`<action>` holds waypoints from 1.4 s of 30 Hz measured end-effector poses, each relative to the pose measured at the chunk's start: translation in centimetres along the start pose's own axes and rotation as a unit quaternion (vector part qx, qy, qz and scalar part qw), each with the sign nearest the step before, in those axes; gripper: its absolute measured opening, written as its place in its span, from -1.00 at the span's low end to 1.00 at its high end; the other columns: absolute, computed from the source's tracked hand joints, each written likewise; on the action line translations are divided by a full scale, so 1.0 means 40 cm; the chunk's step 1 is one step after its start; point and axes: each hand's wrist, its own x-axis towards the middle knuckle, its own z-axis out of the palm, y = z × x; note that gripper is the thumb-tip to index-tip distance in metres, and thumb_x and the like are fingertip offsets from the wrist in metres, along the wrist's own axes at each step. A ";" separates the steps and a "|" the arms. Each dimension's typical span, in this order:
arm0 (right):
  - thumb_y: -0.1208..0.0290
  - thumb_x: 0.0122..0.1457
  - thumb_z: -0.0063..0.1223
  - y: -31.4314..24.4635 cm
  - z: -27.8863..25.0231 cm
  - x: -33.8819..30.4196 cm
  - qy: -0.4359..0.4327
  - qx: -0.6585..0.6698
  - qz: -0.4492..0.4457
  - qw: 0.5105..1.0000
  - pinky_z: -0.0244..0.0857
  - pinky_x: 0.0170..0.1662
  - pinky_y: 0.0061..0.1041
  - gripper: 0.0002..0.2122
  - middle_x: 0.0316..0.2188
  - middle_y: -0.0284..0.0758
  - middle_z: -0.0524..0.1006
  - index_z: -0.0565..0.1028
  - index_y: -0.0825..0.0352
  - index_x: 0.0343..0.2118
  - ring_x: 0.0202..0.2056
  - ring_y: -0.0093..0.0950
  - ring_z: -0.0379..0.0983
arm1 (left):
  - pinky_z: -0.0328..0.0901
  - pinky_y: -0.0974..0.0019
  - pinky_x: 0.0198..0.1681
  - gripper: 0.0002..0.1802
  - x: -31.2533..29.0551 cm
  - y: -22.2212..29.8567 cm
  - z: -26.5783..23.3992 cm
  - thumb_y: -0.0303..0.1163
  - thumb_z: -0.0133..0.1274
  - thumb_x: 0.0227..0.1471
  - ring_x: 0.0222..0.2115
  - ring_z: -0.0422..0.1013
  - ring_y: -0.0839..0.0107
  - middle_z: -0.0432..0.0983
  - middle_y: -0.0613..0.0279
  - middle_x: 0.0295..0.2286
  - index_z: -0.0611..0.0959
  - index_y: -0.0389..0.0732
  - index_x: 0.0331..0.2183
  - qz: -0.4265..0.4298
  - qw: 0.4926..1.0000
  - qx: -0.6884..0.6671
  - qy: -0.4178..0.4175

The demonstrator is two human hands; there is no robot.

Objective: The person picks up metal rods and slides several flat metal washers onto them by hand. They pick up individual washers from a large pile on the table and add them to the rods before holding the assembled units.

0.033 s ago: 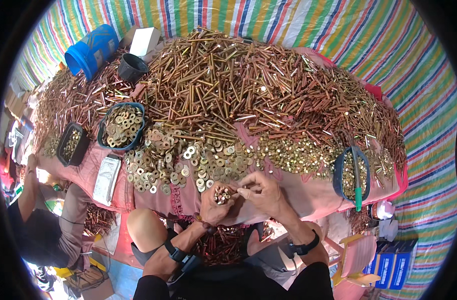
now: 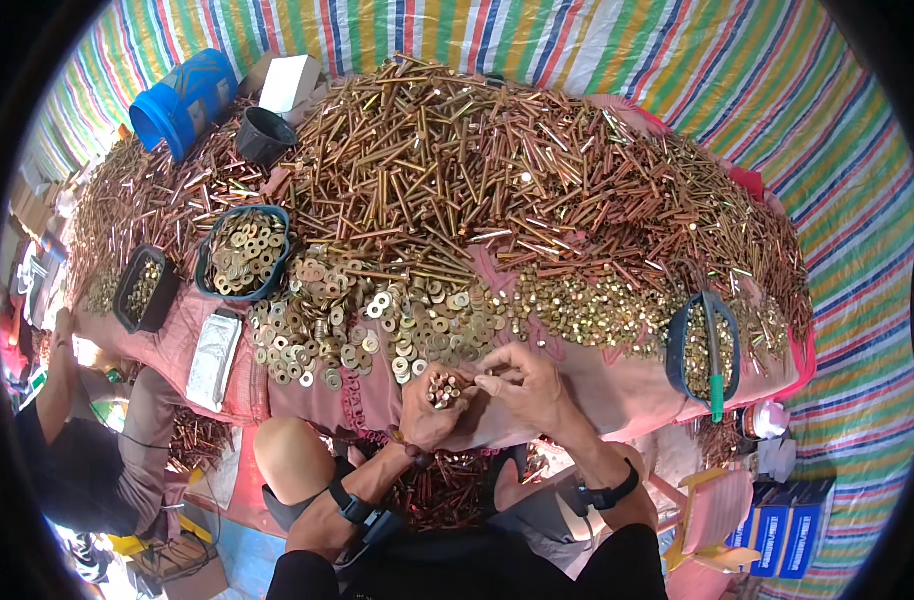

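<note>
My left hand [image 2: 429,413] is closed around a bundle of bolts [image 2: 444,390], their ends pointing up toward me. Right beside it, my right hand [image 2: 522,385] has thumb and fingers pinched together at the bundle's edge; whatever is between the fingertips is too small to make out. Just beyond both hands lies a spread of flat washers [image 2: 417,320]. To the right of these are loose brass-coloured nuts [image 2: 597,305]. A large heap of long bolts [image 2: 457,170] covers the far part of the pink cloth surface [image 2: 597,375].
A blue tub of washers [image 2: 205,278] and a dark tray of nuts [image 2: 160,305] stand left. A nut basket with a green-tipped handle [image 2: 717,395] is at right. Farther back are a blue bucket [image 2: 184,105] and black cup [image 2: 265,138]. Another person's arm [image 2: 57,375] shows at far left.
</note>
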 end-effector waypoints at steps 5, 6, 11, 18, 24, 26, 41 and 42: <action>0.42 0.19 0.25 0.061 -0.045 0.013 0.048 -0.042 0.004 0.998 0.45 -0.34 -0.55 -0.82 -0.37 -0.29 0.63 0.56 0.44 -0.25 -0.38 -0.61 0.56 | 0.43 0.32 -0.23 -0.73 0.007 0.022 0.008 -0.54 0.27 -0.03 -0.33 0.54 0.39 0.62 0.15 -0.31 0.56 -0.26 -0.26 0.006 0.998 -0.063 -0.029; 0.41 0.20 0.25 0.058 -0.051 0.023 0.042 -0.025 0.027 0.998 0.45 -0.34 -0.55 -0.81 -0.37 -0.28 0.63 0.56 0.43 -0.24 -0.38 -0.61 0.56 | 0.42 0.33 -0.20 -0.71 0.009 0.041 -0.001 -0.55 0.29 -0.03 -0.30 0.50 0.40 0.60 0.15 -0.26 0.54 -0.27 -0.25 0.030 0.996 -0.076 -0.034; 0.37 0.25 0.17 0.046 -0.066 0.038 -0.221 -0.052 0.198 0.954 0.43 -0.41 -0.62 -0.82 -0.45 -0.39 0.60 0.60 0.40 -0.24 -0.46 -0.64 0.52 | 0.40 0.35 -0.22 -0.71 0.009 0.019 -0.024 -0.55 0.29 -0.02 -0.30 0.49 0.40 0.57 0.18 -0.28 0.59 -0.23 -0.22 0.119 0.990 0.071 -0.013; 0.44 0.20 0.13 0.107 -0.033 0.091 0.026 -0.217 -0.025 0.975 0.42 -0.33 -0.46 -0.80 -0.43 -0.23 0.61 0.59 0.40 -0.15 -0.41 -0.46 0.56 | 0.37 0.47 -0.34 -0.72 -0.008 -0.011 -0.002 -0.64 0.30 -0.04 -0.42 0.45 0.57 0.57 0.33 -0.44 0.61 -0.25 -0.25 -0.004 0.999 -0.042 0.002; 0.41 0.17 0.16 0.152 -0.032 0.124 0.061 -0.336 -0.130 0.931 0.38 -0.24 -0.30 -0.74 -0.40 -0.13 0.56 0.57 0.43 -0.13 -0.34 -0.24 0.52 | 0.38 0.44 -0.27 -0.71 0.000 0.042 0.004 -0.60 0.31 -0.08 -0.38 0.46 0.59 0.58 0.31 -0.40 0.61 -0.25 -0.25 -0.017 0.999 -0.031 0.018; 0.39 0.16 0.18 0.143 -0.031 0.126 0.063 -0.340 -0.157 0.925 0.35 -0.21 -0.24 -0.74 -0.40 -0.12 0.55 0.57 0.42 -0.15 -0.32 -0.18 0.50 | 0.39 0.44 -0.27 -0.72 -0.002 0.009 0.007 -0.61 0.31 -0.08 -0.38 0.46 0.59 0.58 0.30 -0.40 0.60 -0.25 -0.27 -0.021 0.997 -0.078 0.018; 0.22 0.21 0.20 0.019 -0.048 0.020 -0.061 0.083 0.155 0.983 0.17 -0.65 -0.67 -0.73 -0.67 -0.42 0.48 0.56 0.38 -0.39 -0.68 -0.71 0.36 | 0.45 0.38 -0.17 -0.70 -0.017 -0.010 -0.002 -0.82 0.22 -0.11 -0.27 0.49 0.49 0.53 0.23 -0.34 0.52 -0.28 -0.37 -0.016 0.991 -0.133 -0.019; 0.22 0.21 0.20 0.018 -0.052 0.018 -0.059 0.083 0.155 0.983 0.17 -0.65 -0.67 -0.73 -0.67 -0.42 0.48 0.56 0.38 -0.39 -0.68 -0.71 0.36 | 0.45 0.39 -0.17 -0.71 -0.014 -0.003 0.001 -0.80 0.24 -0.10 -0.28 0.49 0.50 0.53 0.24 -0.35 0.52 -0.28 -0.38 -0.016 0.995 -0.094 -0.024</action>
